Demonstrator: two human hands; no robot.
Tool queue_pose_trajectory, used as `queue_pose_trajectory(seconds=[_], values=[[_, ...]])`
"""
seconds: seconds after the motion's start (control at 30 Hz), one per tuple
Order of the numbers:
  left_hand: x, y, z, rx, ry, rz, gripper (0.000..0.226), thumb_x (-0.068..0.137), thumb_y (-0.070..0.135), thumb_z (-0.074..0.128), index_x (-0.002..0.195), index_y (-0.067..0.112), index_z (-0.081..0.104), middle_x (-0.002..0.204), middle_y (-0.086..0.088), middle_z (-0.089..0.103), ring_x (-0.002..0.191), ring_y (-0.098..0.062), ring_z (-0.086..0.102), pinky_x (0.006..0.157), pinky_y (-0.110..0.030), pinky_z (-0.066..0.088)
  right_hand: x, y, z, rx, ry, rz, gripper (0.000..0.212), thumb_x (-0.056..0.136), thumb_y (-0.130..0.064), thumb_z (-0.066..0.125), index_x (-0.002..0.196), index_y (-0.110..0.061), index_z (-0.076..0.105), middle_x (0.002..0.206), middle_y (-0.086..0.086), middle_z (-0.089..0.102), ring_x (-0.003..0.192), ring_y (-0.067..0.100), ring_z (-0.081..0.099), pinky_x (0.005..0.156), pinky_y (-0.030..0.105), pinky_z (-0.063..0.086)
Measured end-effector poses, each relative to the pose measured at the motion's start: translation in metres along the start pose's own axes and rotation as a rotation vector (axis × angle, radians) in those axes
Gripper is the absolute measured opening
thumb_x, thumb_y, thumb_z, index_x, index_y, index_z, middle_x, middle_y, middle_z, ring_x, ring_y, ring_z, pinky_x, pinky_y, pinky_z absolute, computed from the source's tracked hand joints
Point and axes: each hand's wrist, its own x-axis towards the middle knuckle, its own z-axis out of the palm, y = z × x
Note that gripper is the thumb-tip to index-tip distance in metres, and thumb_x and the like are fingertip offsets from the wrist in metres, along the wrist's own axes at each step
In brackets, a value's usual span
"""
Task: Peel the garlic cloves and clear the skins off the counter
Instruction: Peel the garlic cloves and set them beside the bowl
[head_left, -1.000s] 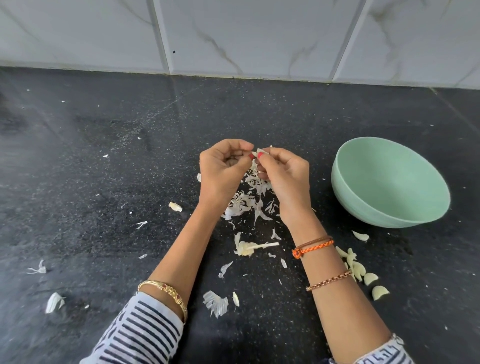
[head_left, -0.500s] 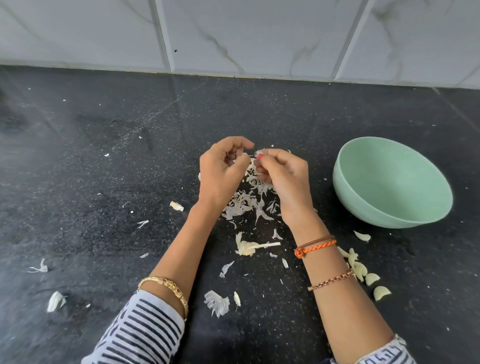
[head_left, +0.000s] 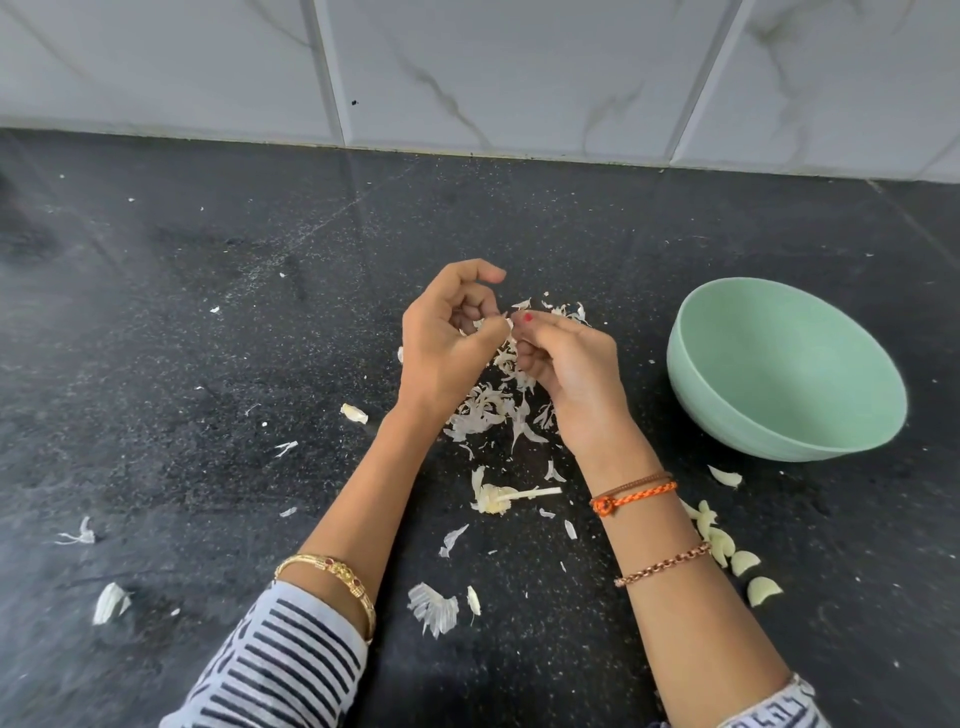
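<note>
My left hand and my right hand meet above the middle of the black counter, fingers curled, pinching a garlic clove that is almost hidden between them. Below them lies a pile of white skins. A bare garlic stem with its root base lies nearer to me. Several peeled cloves lie in a row right of my right forearm. Loose skins are scattered over the counter.
A mint-green bowl stands tilted on the counter at the right, its inside showing nothing. One clove piece lies left of my left wrist. Skin scraps lie at the far left. A white marble-tiled wall closes the back.
Both hands stayed together over the skin pile. My left index finger has lifted and uncurled a little while the thumbs keep working at the clove.
</note>
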Motion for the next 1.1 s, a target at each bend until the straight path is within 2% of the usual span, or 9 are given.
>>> queue_pose_trajectory(seconds=[0.13,0.23,0.33,0.47,0.63,0.7,0.83,1.0,1.1], values=[[0.0,0.0,-0.007,-0.018,0.122,-0.056,0.025,0.077,0.004,0.041,0.077,0.015,0.063,0.051,-0.001,0.042,0.041,-0.001,0.027,0.043,-0.015,0.024,0.002,0.0,-0.009,-0.149,0.062,-0.201,0.015,0.088,-0.003,0.059,0.099,-0.005,0.07,0.077,-0.003,0.065,0.059,-0.002,0.055,0.057,0.011,0.045],[0.001,-0.002,-0.008,0.059,0.11,-0.078,0.018,0.084,0.007,0.049,0.082,0.016,0.064,0.039,0.015,0.037,0.037,-0.002,0.027,0.045,-0.013,0.031,0.001,0.004,-0.007,-0.266,0.05,-0.3,0.016,0.082,0.0,0.066,0.097,-0.005,0.071,0.079,-0.003,0.068,0.062,-0.006,0.059,0.064,0.013,0.048],[0.0,-0.003,-0.004,0.075,-0.028,-0.082,0.004,0.085,0.017,0.066,0.088,0.02,0.067,0.045,0.012,0.05,0.046,-0.005,0.042,0.061,-0.015,0.044,0.002,0.007,-0.005,-0.301,0.06,-0.344,0.015,0.077,-0.002,0.073,0.083,-0.016,0.072,0.076,-0.001,0.07,0.068,0.003,0.065,0.068,0.022,0.053],[0.0,-0.007,-0.001,-0.039,-0.142,-0.153,0.009,0.082,0.016,0.069,0.075,0.022,0.069,0.065,0.012,0.068,0.064,-0.003,0.062,0.063,-0.018,0.048,0.006,0.011,-0.009,-0.373,0.061,-0.489,0.014,0.077,-0.005,0.074,0.085,-0.015,0.074,0.079,0.001,0.072,0.075,0.014,0.07,0.072,0.036,0.058],[0.002,-0.006,-0.001,-0.093,-0.084,-0.257,0.021,0.084,0.012,0.066,0.064,0.013,0.066,0.051,0.011,0.059,0.05,0.0,0.045,0.051,-0.013,0.038,0.008,0.013,-0.008,-0.522,0.111,-0.611,0.011,0.076,-0.001,0.073,0.082,-0.009,0.075,0.069,-0.016,0.064,0.065,-0.002,0.064,0.064,0.015,0.053],[0.003,-0.007,-0.002,-0.039,-0.092,-0.247,0.025,0.088,0.016,0.063,0.063,0.014,0.063,0.055,0.003,0.056,0.054,-0.008,0.044,0.051,-0.021,0.039,0.007,0.013,-0.007,-0.576,0.129,-0.67,0.009,0.076,0.001,0.071,0.082,-0.006,0.075,0.07,-0.015,0.063,0.066,-0.004,0.062,0.062,0.009,0.05],[0.003,-0.01,0.0,0.118,-0.148,-0.187,0.036,0.096,0.023,0.049,0.061,0.015,0.053,0.056,-0.003,0.043,0.056,-0.017,0.037,0.051,-0.04,0.038,0.006,0.015,-0.005,-0.597,0.14,-0.758,0.005,0.076,-0.004,0.073,0.08,-0.005,0.075,0.073,-0.005,0.068,0.072,0.005,0.063,0.06,0.009,0.048],[0.001,-0.006,0.004,-0.003,-0.09,-0.333,0.049,0.1,0.021,0.04,0.052,0.012,0.045,0.05,0.001,0.046,0.047,-0.009,0.038,0.048,-0.024,0.033,0.008,0.017,-0.004,-0.62,0.169,-0.818,0.01,0.076,0.002,0.068,0.077,-0.005,0.074,0.075,-0.004,0.067,0.076,0.005,0.059,0.061,0.009,0.047],[0.001,-0.002,0.001,-0.161,-0.046,-0.414,0.037,0.098,0.024,0.046,0.066,0.012,0.059,0.053,0.008,0.059,0.047,-0.003,0.051,0.045,-0.014,0.039,0.009,0.018,-0.003,-0.638,0.202,-0.87,0.015,0.078,0.003,0.063,0.082,-0.006,0.074,0.08,0.002,0.069,0.077,0.005,0.059,0.065,0.011,0.048]])
